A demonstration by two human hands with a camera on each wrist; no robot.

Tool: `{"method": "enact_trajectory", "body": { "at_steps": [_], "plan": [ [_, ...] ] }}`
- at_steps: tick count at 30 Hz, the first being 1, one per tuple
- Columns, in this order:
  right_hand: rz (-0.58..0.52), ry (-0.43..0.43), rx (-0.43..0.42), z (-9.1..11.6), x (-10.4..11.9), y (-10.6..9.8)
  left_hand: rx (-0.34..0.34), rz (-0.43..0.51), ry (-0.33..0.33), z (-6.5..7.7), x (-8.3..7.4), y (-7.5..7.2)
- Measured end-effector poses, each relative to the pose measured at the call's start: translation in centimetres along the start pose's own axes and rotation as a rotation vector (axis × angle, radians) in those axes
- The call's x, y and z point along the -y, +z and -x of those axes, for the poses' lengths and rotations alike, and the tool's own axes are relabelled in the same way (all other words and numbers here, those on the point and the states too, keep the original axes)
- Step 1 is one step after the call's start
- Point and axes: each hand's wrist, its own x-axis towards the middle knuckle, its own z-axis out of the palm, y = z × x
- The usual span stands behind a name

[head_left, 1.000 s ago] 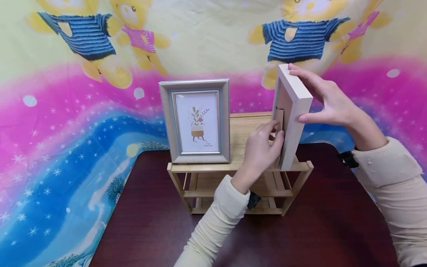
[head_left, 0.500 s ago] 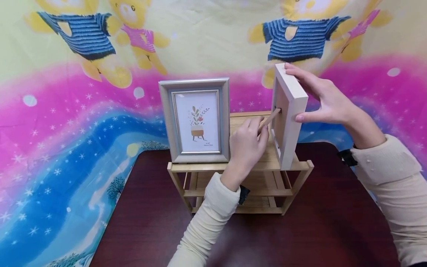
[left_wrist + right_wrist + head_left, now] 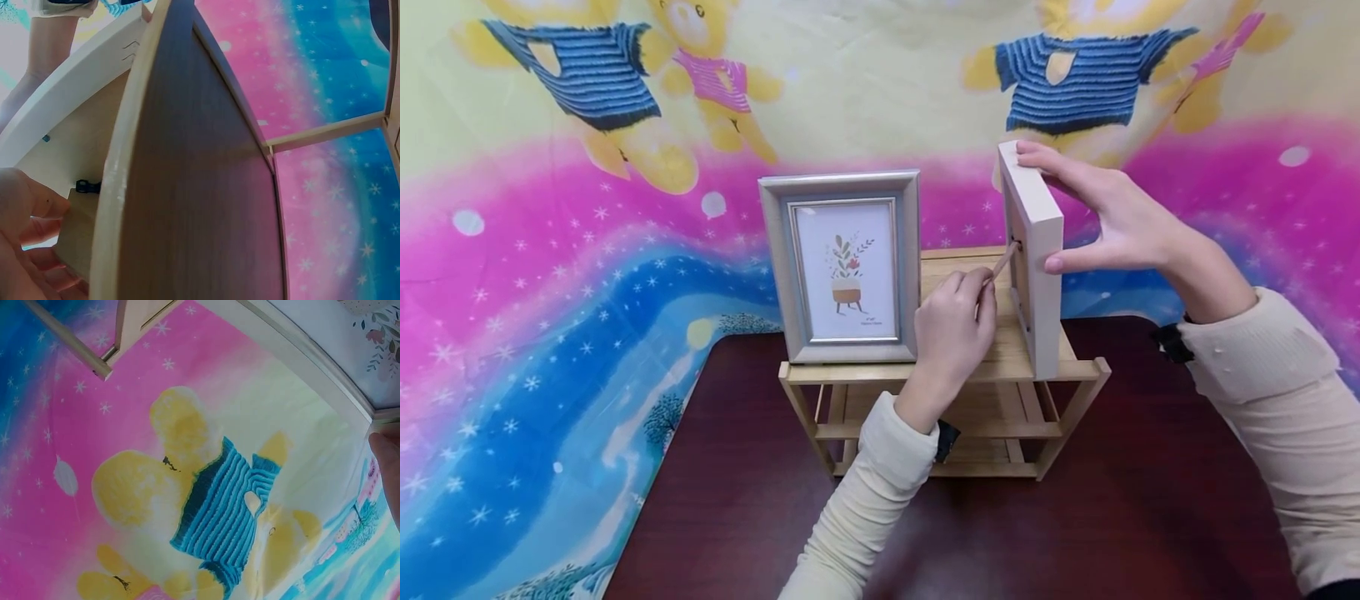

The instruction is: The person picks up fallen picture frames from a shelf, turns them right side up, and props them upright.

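In the head view a pale wooden picture frame [image 3: 1047,292] stands edge-on at the right of the small rack's top, its back turned toward the left. My right hand [image 3: 1123,221] holds it by the upper corner, fingers over the top and thumb against the side. My left hand [image 3: 951,329] pinches the stand leg [image 3: 1004,260] of that frame, which sticks out at an angle from the back panel. The left wrist view shows this brown leg [image 3: 77,236] below its black hinge [image 3: 87,186]. Printed plants on the frame's front [image 3: 378,344] appear in the right wrist view.
A silver-grey picture frame [image 3: 777,275] with a potted-plant print stands upright on the left of the wooden rack [image 3: 943,375]. The rack rests on a dark red table [image 3: 737,500]. Behind hangs a colourful bear-print cloth [image 3: 865,100].
My left hand has moved left, swinging the stand leg out from the frame's back. The pale frame has turned more edge-on and shifted a little left with my right hand.
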Motion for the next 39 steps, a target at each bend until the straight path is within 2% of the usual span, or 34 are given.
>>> {"method": "enact_trajectory", "body": {
  "at_steps": [11, 18, 22, 26, 29, 34, 39],
  "plan": [
    [0.081, 0.081, 0.084, -1.3, 0.5, 0.3, -0.017, -0.011, -0.011, 0.7, 0.3, 0.4],
    [0.099, 0.08, 0.103, -1.5, 0.4, 0.3, -0.036, -0.017, -0.002, 1.0, 0.4, 0.7],
    [0.083, 0.076, 0.102, -1.5, 0.3, 0.4, -0.146, -0.01, 0.05, 1.6, 0.4, 0.6],
    [0.066, 0.07, 0.101, -1.4, 0.2, 0.4, -0.25, 0.026, 0.093, 2.8, -0.3, 0.2],
    [0.065, 0.066, 0.099, -1.4, 0.1, 0.4, -0.239, 0.025, 0.084, 3.5, -1.0, 0.1],
    [0.08, 0.056, 0.094, -1.4, 0.1, 0.5, -0.2, -0.099, 0.056, 4.1, -1.8, 0.6],
    [0.086, 0.052, 0.085, -1.5, 0.0, 0.7, -0.158, -0.207, -0.007, 4.3, -2.2, 1.2]
  ]
}}
